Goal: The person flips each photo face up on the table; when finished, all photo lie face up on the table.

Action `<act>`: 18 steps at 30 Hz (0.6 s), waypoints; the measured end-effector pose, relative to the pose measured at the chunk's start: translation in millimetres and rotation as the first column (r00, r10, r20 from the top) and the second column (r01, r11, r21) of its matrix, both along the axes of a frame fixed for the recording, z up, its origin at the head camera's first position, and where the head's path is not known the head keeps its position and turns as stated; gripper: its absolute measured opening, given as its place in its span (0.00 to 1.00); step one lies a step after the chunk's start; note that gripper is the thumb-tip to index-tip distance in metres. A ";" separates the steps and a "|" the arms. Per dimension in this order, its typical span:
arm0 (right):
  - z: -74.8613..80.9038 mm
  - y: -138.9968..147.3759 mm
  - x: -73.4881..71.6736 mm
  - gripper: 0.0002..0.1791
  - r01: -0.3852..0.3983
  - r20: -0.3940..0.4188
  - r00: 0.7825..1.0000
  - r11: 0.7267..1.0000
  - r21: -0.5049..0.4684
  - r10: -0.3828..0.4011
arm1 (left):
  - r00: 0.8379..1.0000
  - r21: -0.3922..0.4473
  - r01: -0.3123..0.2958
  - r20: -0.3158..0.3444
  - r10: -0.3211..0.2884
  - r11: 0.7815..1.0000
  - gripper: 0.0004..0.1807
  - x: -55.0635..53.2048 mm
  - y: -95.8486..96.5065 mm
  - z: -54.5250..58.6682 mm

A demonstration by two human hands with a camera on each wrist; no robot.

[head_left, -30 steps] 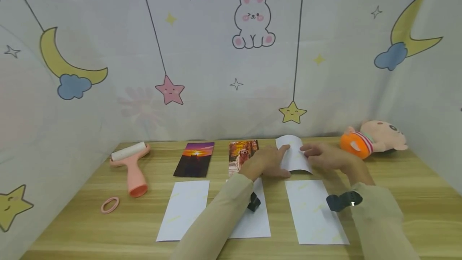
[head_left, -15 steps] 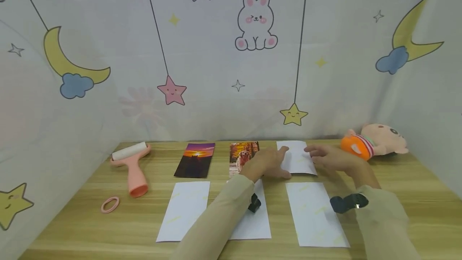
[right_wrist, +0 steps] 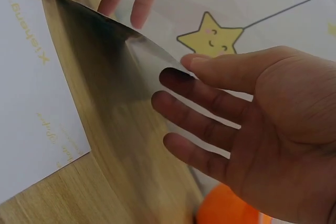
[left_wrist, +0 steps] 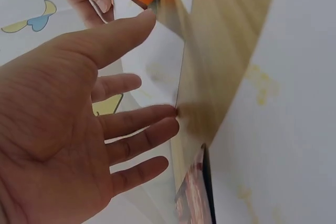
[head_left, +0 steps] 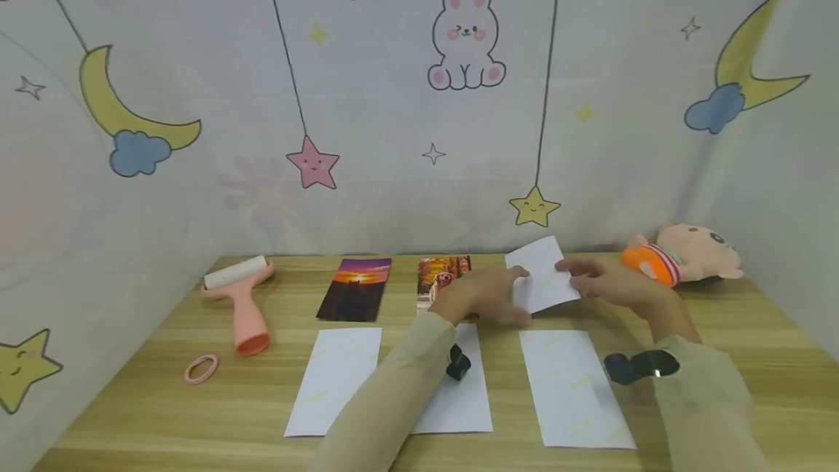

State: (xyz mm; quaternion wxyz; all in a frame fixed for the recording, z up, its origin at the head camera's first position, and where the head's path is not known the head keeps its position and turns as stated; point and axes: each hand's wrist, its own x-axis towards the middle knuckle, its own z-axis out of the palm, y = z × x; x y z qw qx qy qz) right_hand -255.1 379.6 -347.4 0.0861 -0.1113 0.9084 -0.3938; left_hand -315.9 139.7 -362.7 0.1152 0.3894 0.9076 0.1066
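A photo print [head_left: 542,279], white back facing up, is raised and tilted off the table at the back right. My right hand [head_left: 606,284] pinches its right edge between thumb and fingers. In the right wrist view its dark glossy underside [right_wrist: 105,35] shows. My left hand [head_left: 481,293] is at the print's left side with fingers spread and nearly straight; the left wrist view shows the palm [left_wrist: 47,124] with nothing gripped. Beside that hand lies a photo of a dog among autumn trees [head_left: 432,279], partly covered by the hand.
A sunset photo [head_left: 354,290] lies further left. In front are three white sheets [head_left: 334,381], [head_left: 459,406], [head_left: 577,388]; the left forearm covers part of the middle one. A pink roller [head_left: 242,304] and a pink ring [head_left: 200,369] are at left, a plush doll [head_left: 682,253] at back right.
The print was bowed, then lay nearly flat; now its right side is lifted and it has turned slightly. The right hand has closed on its edge. The left hand has barely moved.
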 end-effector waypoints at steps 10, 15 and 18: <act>13.0 -9.4 0.2 0.28 -0.009 -0.101 0.995 0.986 -0.167 -0.008 | 0.994 0.260 0.071 0.058 -0.089 0.963 0.29 -6.4 -3.9 8.8; 15.2 -18.3 -1.1 0.30 -0.015 -0.109 0.994 0.980 -0.196 -0.006 | 0.996 0.352 0.016 0.080 -0.047 0.936 0.42 -5.8 -5.5 12.2; 15.9 -23.2 -1.7 0.31 -0.012 -0.108 0.994 0.981 -0.193 -0.009 | 0.996 0.358 0.005 0.085 -0.038 0.934 0.42 -5.2 -7.0 13.5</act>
